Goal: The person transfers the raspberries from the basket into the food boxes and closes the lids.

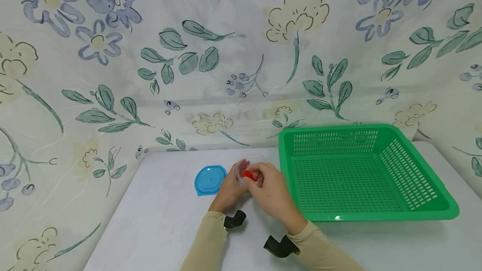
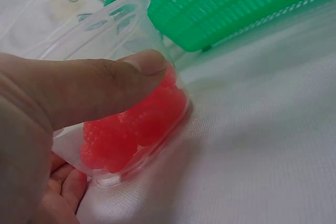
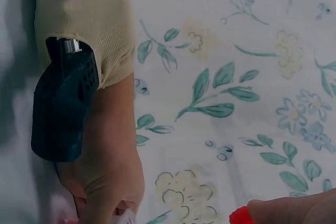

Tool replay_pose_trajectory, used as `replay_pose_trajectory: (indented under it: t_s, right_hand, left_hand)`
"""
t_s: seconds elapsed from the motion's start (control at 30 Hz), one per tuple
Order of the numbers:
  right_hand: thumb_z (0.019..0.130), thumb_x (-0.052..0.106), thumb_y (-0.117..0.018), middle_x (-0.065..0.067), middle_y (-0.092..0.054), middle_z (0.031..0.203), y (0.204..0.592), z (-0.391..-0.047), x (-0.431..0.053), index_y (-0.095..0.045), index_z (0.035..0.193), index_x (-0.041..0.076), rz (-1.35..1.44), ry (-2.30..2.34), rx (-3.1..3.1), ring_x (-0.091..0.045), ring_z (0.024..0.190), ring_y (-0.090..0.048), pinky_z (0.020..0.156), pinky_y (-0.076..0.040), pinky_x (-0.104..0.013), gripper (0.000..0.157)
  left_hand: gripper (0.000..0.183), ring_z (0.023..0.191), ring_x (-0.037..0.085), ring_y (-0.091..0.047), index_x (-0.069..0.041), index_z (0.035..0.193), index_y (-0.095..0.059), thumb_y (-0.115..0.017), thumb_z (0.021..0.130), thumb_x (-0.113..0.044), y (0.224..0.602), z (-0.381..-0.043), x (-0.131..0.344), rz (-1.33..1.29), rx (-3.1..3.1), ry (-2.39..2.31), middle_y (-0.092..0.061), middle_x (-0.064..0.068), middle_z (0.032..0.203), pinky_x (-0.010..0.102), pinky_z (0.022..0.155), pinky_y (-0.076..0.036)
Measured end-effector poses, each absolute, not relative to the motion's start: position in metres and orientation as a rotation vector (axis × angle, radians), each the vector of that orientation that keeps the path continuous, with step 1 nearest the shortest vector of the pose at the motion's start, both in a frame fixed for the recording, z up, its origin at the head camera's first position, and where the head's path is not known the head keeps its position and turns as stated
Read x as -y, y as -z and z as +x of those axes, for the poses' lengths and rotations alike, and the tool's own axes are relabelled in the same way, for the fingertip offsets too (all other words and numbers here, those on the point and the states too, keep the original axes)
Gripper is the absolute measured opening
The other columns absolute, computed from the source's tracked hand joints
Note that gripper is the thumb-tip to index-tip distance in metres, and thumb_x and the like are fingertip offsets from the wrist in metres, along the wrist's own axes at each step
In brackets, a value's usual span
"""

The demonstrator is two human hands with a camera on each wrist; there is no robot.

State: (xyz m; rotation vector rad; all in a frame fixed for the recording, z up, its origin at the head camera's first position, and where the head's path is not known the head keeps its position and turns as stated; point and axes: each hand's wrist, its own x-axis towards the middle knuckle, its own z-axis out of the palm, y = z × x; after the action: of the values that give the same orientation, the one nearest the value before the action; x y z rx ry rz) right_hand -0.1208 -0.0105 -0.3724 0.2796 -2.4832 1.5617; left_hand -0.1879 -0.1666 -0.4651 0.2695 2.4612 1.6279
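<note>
My left hand [image 1: 230,187] grips a clear plastic cup [image 2: 142,30], tilted, its thumb across the side wall. Several red, bumpy, raspberry-like pieces [image 2: 152,116] lie in the bottom of the cup. Over the cup's mouth, my right hand [image 1: 269,189] pinches another red raspberry-like piece [image 3: 240,215] between thumb and fingers. On the table left of my left hand lies a blue plastic lid [image 1: 210,180] with a small tab.
A large green slotted basket [image 1: 433,179] stands on the white-covered table [image 1: 158,204], right of my hands. Behind the table hangs a floral cloth [image 1: 241,53]. Each wrist carries a black camera mount [image 1: 280,246].
</note>
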Motion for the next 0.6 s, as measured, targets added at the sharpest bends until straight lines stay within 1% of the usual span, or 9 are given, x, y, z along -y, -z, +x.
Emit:
replay_pose_trajectory:
  t_s: [0.1, 0.27, 0.43, 0.6]
  right_hand:
    - [0.09, 0.005, -0.071, -0.004, -0.058, 0.085, 0.379, -0.122, 0.017, -0.069, 0.104, 0.002, 0.251, -1.579, 2.46, -0.018, 0.076, -0.053, 0.064, -0.049, -0.024, 0.015]
    - [0.09, 0.005, -0.07, -0.006, -0.057, 0.087, 0.394, -0.126, 0.027, -0.067, 0.103, 0.0, 0.195, -1.621, 2.424, -0.019, 0.078, -0.053, 0.066, -0.049, -0.025, 0.014]
    - [0.089, 0.004, -0.07, -0.007, -0.059, 0.089, 0.407, -0.13, 0.032, -0.068, 0.103, 0.0, 0.128, -1.576, 2.397, -0.02, 0.078, -0.054, 0.066, -0.05, -0.028, 0.015]
    - [0.087, 0.004, -0.072, -0.01, -0.061, 0.09, 0.416, -0.135, 0.034, -0.069, 0.103, 0.0, 0.04, -1.469, 2.367, -0.022, 0.079, -0.055, 0.068, -0.049, -0.033, 0.016]
  left_hand:
    - [0.087, 0.142, 0.032, -0.04, -0.008, 0.155, -0.033, -0.082, 0.084, -0.016, 0.466, -0.188, 0.167, 0.293, -2.467, -1.626, -0.045, 0.009, 0.154, 0.052, 0.114, -0.035]
    - [0.085, 0.142, 0.034, -0.041, -0.005, 0.154, -0.034, -0.081, 0.085, -0.017, 0.466, -0.188, 0.168, 0.341, -2.504, -1.61, -0.045, 0.011, 0.154, 0.053, 0.114, -0.035]
    - [0.082, 0.141, 0.034, -0.042, -0.005, 0.154, -0.034, -0.079, 0.085, -0.01, 0.466, -0.187, 0.166, 0.337, -2.509, -1.615, -0.047, 0.012, 0.153, 0.054, 0.115, -0.033]
    - [0.083, 0.14, 0.033, -0.042, -0.006, 0.153, -0.036, -0.078, 0.082, -0.002, 0.466, -0.188, 0.164, 0.303, -2.509, -1.608, -0.048, 0.01, 0.151, 0.054, 0.115, -0.033]
